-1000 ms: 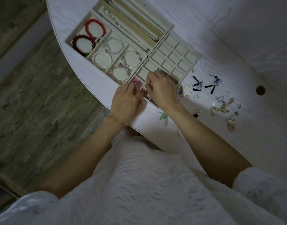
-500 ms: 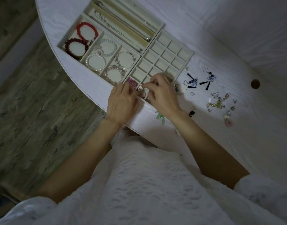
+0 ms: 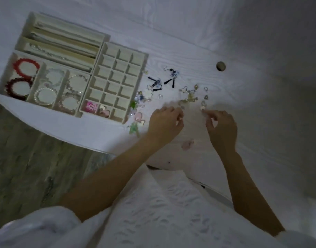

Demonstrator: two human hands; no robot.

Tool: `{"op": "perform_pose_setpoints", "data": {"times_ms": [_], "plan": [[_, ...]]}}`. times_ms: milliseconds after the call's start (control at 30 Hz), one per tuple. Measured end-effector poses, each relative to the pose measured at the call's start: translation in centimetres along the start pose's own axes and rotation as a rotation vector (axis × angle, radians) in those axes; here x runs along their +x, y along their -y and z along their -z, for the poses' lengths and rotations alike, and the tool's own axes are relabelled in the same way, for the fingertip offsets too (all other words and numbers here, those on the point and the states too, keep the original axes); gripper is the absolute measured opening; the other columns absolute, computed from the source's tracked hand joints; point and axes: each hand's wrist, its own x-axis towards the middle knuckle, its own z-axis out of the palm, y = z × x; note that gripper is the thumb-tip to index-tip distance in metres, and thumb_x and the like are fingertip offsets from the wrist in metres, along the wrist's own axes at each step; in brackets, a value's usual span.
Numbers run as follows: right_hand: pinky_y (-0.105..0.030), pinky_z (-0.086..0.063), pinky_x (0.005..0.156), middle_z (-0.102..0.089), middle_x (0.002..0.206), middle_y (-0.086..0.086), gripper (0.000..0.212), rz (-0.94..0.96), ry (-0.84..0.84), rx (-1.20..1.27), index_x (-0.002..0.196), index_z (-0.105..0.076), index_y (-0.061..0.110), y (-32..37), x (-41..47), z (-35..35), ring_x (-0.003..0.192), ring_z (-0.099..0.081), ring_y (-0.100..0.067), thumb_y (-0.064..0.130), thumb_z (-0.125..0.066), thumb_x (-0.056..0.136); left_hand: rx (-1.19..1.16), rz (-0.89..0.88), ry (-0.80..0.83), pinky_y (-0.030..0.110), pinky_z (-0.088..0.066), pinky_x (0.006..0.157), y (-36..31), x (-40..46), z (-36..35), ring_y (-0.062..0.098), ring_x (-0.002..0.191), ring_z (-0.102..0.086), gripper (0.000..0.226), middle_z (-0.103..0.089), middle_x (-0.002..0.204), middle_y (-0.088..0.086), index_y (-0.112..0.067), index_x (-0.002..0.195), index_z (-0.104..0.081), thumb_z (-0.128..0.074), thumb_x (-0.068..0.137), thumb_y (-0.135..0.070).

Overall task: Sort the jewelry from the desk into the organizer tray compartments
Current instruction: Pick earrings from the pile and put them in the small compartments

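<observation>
The cream grid tray (image 3: 142, 68) lies at centre left; a pink piece (image 3: 90, 106) and a pale heart piece (image 3: 104, 111) sit in its two nearest-left cells. Loose earrings are scattered to its right: black tassel earrings (image 3: 158, 83), a gold cluster (image 3: 189, 97), a green earring (image 3: 134, 128) and a pink piece (image 3: 188, 144). My left hand (image 3: 165, 123) hovers below the gold cluster with its fingers curled together. My right hand (image 3: 222, 128) pinches thumb and forefinger at a small pale earring (image 3: 203, 107).
Left of the grid tray, a bracelet tray (image 3: 39, 72) holds red, dark and pearl bracelets, and a long-slot tray (image 3: 101, 35) holds chains. A round cable hole (image 3: 220, 66) is in the white desk (image 3: 189, 42). The desk's curved edge (image 3: 92, 147) runs close under my forearms.
Both hands have left the near-left cells of the grid tray and moved right to the loose earrings. The pale heart piece now lies in a cell. The view has swung right.
</observation>
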Motion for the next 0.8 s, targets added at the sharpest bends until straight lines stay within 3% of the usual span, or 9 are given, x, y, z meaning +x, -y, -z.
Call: {"op": "perform_pose_setpoints", "data": {"times_ms": [100, 200, 333, 500, 600, 767, 800], "plan": [[-0.035, -0.043, 0.077, -0.062, 0.103, -0.009, 0.023, -0.105, 0.105, -0.004, 0.109, -0.061, 0.010, -1.4, 2.2, -1.5, 0.095, -0.057, -0.028, 0.021, -0.059, 0.089, 0.013, 0.079, 0.179, 0.032, -0.045, 0.078, -1.6, 3.1, -2.2, 0.020, 0.096, -0.058, 0.022, -0.067, 0.099, -0.001, -0.017, 0.109, -0.062, -0.054, 0.091, -0.027], [-0.030, -0.039, 0.074, -0.064, 0.101, -0.008, 0.021, -0.109, 0.135, -0.005, 0.105, -0.063, 0.010, -2.3, 3.4, -2.0, 0.092, -0.058, -0.026, 0.024, -0.060, 0.089, 0.006, 0.168, 0.264, 0.031, -0.044, 0.081, -3.1, 4.9, -4.5, 0.020, 0.104, -0.055, 0.026, -0.062, 0.110, 0.001, -0.018, 0.115, -0.060, -0.053, 0.092, -0.029], [-0.031, -0.042, 0.068, -0.066, 0.090, -0.009, 0.017, -0.105, 0.180, 0.069, 0.091, -0.069, 0.008, -2.5, 1.9, -2.0, 0.081, -0.060, -0.026, 0.022, -0.061, 0.088, 0.023, 0.214, 0.218, 0.030, -0.041, 0.077, -3.0, 4.3, -6.3, 0.021, 0.104, -0.055, 0.030, -0.058, 0.112, 0.003, -0.019, 0.115, -0.061, -0.054, 0.091, -0.037], [-0.028, -0.041, 0.069, -0.065, 0.095, -0.006, 0.014, -0.117, 0.146, 0.121, 0.096, -0.069, 0.012, -2.8, 1.6, -1.7, 0.085, -0.060, -0.022, 0.018, -0.058, 0.089, 0.151, 0.155, 0.063, 0.030, -0.036, 0.063, -3.2, 3.2, -6.8, 0.028, 0.089, -0.059, 0.041, -0.063, 0.097, 0.009, -0.012, 0.098, -0.063, -0.075, 0.073, -0.042], [-0.032, -0.047, 0.075, -0.060, 0.106, -0.007, 0.026, 0.066, 0.207, 0.125, 0.107, -0.067, 0.014, -3.3, 3.0, -1.5, 0.094, -0.057, -0.024, 0.008, -0.058, 0.084, 0.156, 0.100, 0.068, 0.027, -0.036, 0.053, -3.3, 3.3, -6.9, 0.029, 0.072, -0.060, 0.042, -0.060, 0.080, 0.010, -0.010, 0.085, -0.062, -0.085, 0.058, -0.034], [-0.034, -0.049, 0.076, -0.053, 0.112, -0.007, 0.041, 0.214, 0.388, 0.172, 0.113, -0.065, 0.018, -4.0, 3.0, -1.8, 0.101, -0.051, -0.024, -0.002, -0.059, 0.077, 0.221, 0.066, -0.034, 0.029, -0.044, 0.049, -2.6, 2.2, -6.7, 0.027, 0.058, -0.058, 0.040, -0.058, 0.067, 0.008, -0.009, 0.071, -0.061, -0.059, 0.071, -0.049], [-0.034, -0.049, 0.075, -0.052, 0.112, -0.007, 0.043, 0.232, 0.388, 0.179, 0.114, -0.065, 0.019, -4.0, 2.7, -2.0, 0.100, -0.050, -0.023, -0.002, -0.060, 0.076, 0.226, 0.064, -0.014, 0.031, -0.046, 0.051, -2.1, 1.8, -6.6, 0.027, 0.060, -0.059, 0.040, -0.059, 0.068, 0.009, -0.008, 0.071, -0.061, -0.064, 0.069, -0.047]]}}
